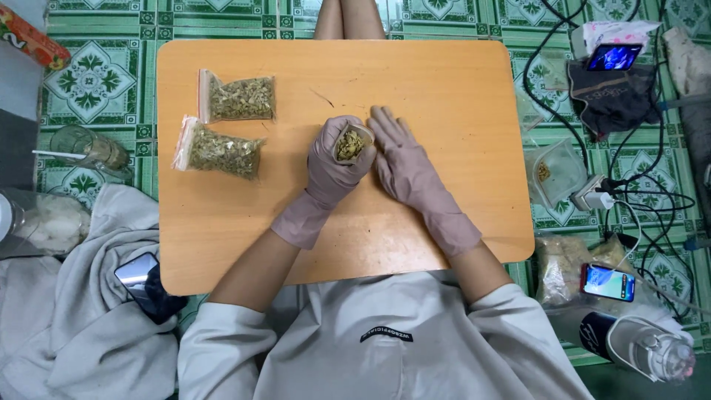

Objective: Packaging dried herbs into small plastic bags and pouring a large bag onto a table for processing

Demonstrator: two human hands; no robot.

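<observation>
on the floor off the bench's left edge lie a glass jar (pixel 89 148), a grey cloth (pixel 89 296) and a dark phone (pixel 137 272) near the near-left corner. the wooden bench (pixel 459 96) carries two sealed clear bags of dried greenish bits toward its far-left corner: the upper bag (pixel 238 98) just beyond the lower bag (pixel 221 152), close but apart.

near the middle of the bench the left hand (pixel 333 159), in a mauve glove, is curled around a small open pouch (pixel 351 143) filled with the same dried bits, its mouth facing up; the fingers wrap its sides in a firm grip. just to the right, the right hand (pixel 404 163), gloved alike, lies flat and spread on the bench, palm down, holding nothing, its thumb side touching the pouch and the left hand.

past the bench's right edge the tiled floor holds an open clear bag (pixel 554 172), a white charger (pixel 592 196) with black cables, a lit phone (pixel 607 281), and a plastic bottle (pixel 652 348).
</observation>
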